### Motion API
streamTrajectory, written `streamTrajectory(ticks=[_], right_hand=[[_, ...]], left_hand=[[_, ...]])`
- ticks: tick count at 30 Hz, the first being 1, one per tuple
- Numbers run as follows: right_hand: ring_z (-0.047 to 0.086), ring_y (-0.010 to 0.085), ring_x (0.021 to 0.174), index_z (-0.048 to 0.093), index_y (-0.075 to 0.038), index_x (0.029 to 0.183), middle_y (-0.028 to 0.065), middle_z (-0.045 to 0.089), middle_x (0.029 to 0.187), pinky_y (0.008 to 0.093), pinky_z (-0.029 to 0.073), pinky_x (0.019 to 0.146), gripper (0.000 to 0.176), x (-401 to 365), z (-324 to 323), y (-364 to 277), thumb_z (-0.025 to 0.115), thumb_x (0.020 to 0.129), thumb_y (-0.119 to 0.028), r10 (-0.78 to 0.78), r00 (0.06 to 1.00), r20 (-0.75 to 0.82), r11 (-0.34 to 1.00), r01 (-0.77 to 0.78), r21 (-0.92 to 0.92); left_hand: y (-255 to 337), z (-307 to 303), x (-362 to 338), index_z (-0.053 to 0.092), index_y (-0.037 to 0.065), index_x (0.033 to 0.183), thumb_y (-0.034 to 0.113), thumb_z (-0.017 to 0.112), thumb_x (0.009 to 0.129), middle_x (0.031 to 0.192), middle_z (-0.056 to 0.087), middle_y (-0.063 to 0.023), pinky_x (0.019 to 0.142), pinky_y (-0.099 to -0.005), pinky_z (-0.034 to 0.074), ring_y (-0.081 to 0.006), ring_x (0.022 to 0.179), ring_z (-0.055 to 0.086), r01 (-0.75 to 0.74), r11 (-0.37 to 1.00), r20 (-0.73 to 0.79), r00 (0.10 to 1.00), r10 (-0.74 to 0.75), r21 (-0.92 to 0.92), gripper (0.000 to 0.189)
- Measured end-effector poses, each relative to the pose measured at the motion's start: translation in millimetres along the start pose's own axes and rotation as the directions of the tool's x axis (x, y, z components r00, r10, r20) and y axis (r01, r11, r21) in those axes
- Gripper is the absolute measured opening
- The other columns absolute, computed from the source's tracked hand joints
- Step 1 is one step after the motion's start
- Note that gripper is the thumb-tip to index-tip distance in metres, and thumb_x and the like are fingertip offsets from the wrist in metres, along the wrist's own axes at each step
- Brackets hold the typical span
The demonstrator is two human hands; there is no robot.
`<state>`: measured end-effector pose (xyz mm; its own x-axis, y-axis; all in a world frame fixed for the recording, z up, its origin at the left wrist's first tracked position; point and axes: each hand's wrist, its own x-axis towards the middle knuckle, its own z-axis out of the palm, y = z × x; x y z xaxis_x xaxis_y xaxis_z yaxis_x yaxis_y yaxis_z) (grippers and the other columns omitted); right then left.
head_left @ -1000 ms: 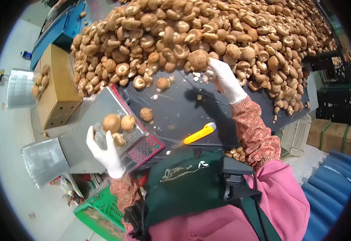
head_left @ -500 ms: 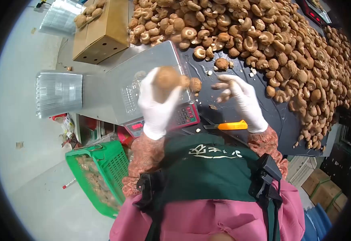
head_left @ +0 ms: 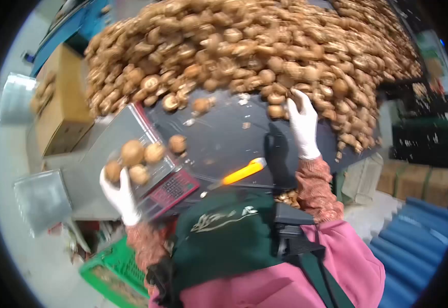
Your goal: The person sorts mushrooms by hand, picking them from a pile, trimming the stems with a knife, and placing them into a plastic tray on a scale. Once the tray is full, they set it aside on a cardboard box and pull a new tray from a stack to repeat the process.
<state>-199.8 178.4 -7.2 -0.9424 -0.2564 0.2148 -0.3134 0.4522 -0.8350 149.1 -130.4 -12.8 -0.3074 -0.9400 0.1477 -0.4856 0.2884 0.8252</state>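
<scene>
My left hand (head_left: 120, 197), in a white glove, has its thumb and fingers around a brown mushroom (head_left: 113, 171) over the scale (head_left: 101, 149). Beside it on the clear tray are a few more mushrooms (head_left: 132, 152). At the near edge of the big mushroom pile (head_left: 265, 46) is my right hand (head_left: 304, 123), also gloved. Its thumb and fingers are apart, pointing into the pile; motion blur hides the exact contact. A single mushroom (head_left: 177, 143) lies on the dark table just right of the scale.
A yellow-handled knife (head_left: 242, 172) lies on the dark table (head_left: 229, 136) near my apron. Clear plastic trays (head_left: 42, 200) are stacked left of the scale, with a cardboard box (head_left: 67, 110) behind. A green crate (head_left: 113, 264) stands below at the left.
My view has turned toward the right. My left hand has lowered its mushroom to the scale's tray. My right hand has reached from above the table to the pile.
</scene>
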Motion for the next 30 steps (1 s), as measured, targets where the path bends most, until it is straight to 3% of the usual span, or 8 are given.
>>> streamTrajectory(ticks=[3, 6, 13, 16, 18, 23, 24, 30], right_hand=[[0.063, 0.0311, 0.106, 0.061, -0.003, 0.122, 0.0168, 0.063, 0.114, 0.0367, 0.050, 0.093, 0.038, 35.3, -18.5, 35.6, 0.071, 0.087, -0.013, -0.232, 0.946, -0.225, 0.931, 0.150, -0.332], [0.059, 0.0333, 0.115, 0.054, -0.006, 0.134, 0.0174, 0.059, 0.123, 0.0393, 0.050, 0.096, 0.056, 64.6, -15.4, 35.9, 0.074, 0.083, -0.018, -0.364, 0.928, -0.082, 0.799, 0.266, -0.538], [0.064, 0.0337, 0.106, 0.058, -0.006, 0.132, 0.0189, 0.065, 0.119, 0.0406, 0.051, 0.093, 0.045, 94.7, 8.6, 63.4, 0.063, 0.092, -0.026, -0.232, 0.972, -0.037, 0.911, 0.204, -0.358], [0.064, 0.0200, 0.096, 0.060, -0.002, 0.126, 0.0093, 0.067, 0.107, 0.0330, 0.052, 0.082, 0.040, 84.6, -3.4, 44.0, 0.064, 0.096, -0.028, 0.052, 0.977, 0.205, 0.900, -0.135, 0.415], [0.063, 0.0122, 0.086, 0.063, -0.005, 0.119, 0.0029, 0.067, 0.098, 0.0281, 0.053, 0.070, 0.031, 68.1, -2.0, 29.4, 0.062, 0.100, -0.029, 0.206, 0.886, 0.415, 0.474, -0.462, 0.750], [0.064, 0.0114, 0.068, 0.057, -0.005, 0.131, 0.0071, 0.071, 0.108, 0.0249, 0.049, 0.054, 0.045, -1.7, 41.5, -54.7, 0.055, 0.103, -0.039, 0.063, 0.664, 0.745, 0.244, -0.734, 0.634], [0.064, 0.0103, 0.068, 0.054, -0.004, 0.135, 0.0081, 0.070, 0.112, 0.0247, 0.050, 0.053, 0.048, -12.8, 55.3, -56.4, 0.055, 0.103, -0.040, -0.080, 0.562, 0.823, 0.209, -0.798, 0.565], [0.064, 0.0104, 0.074, 0.055, 0.000, 0.133, 0.0095, 0.069, 0.109, 0.0243, 0.052, 0.061, 0.053, -89.5, 98.4, -108.7, 0.048, 0.105, -0.045, -0.151, 0.328, 0.933, 0.126, -0.929, 0.347]], left_hand=[[-18.5, -12.2, 1.0, 0.043, -0.006, 0.143, 0.018, 0.069, 0.095, 0.138, 0.052, -0.0185, 0.111, -0.0376, 0.038, -0.0242, 0.127, 0.050, -0.020, 0.998, 0.009, 1.000, 0.019, 0.066, 0.059], [-27.8, -20.4, 5.8, 0.044, -0.004, 0.144, 0.022, 0.065, 0.097, 0.145, 0.049, -0.0207, 0.115, -0.0407, 0.034, -0.0305, 0.134, 0.047, 0.002, 0.996, 0.009, 1.000, -0.003, 0.088, 0.058], [2.1, -31.2, -0.4, 0.046, -0.004, 0.142, 0.021, 0.062, 0.099, 0.143, 0.051, -0.0189, 0.115, -0.0407, 0.034, -0.0293, 0.133, 0.048, -0.025, 0.983, -0.131, 0.990, 0.049, 0.183, 0.052], [45.0, -31.0, -7.6, 0.051, -0.003, 0.138, 0.010, 0.062, 0.097, 0.139, 0.055, -0.0169, 0.113, -0.0404, 0.037, -0.0286, 0.129, 0.052, -0.187, 0.961, -0.180, 0.958, 0.225, 0.206, 0.044], [72.3, -24.7, -11.8, 0.056, -0.002, 0.134, 0.001, 0.060, 0.095, 0.133, 0.059, -0.0148, 0.111, -0.0386, 0.039, -0.0256, 0.124, 0.055, -0.234, 0.958, -0.155, 0.953, 0.260, 0.166, 0.039], [126.0, 38.6, -40.9, 0.062, 0.002, 0.129, 0.002, 0.075, 0.082, 0.129, 0.063, -0.0113, 0.102, -0.0338, 0.046, -0.0211, 0.119, 0.058, 0.055, 0.928, 0.360, 0.929, 0.088, -0.369, 0.048], [127.8, 46.8, -38.0, 0.057, 0.003, 0.136, 0.005, 0.078, 0.082, 0.134, 0.061, -0.0108, 0.103, -0.0350, 0.046, -0.0201, 0.121, 0.058, -0.273, 0.930, 0.393, 0.849, 0.353, -0.247, 0.059], [131.8, 57.9, -55.9, 0.040, 0.000, 0.147, -0.006, 0.073, 0.083, 0.142, 0.050, -0.0135, 0.110, -0.0352, 0.042, -0.0233, 0.130, 0.051, 0.278, 0.633, 0.460, 0.877, 0.140, -0.723, 0.072]])
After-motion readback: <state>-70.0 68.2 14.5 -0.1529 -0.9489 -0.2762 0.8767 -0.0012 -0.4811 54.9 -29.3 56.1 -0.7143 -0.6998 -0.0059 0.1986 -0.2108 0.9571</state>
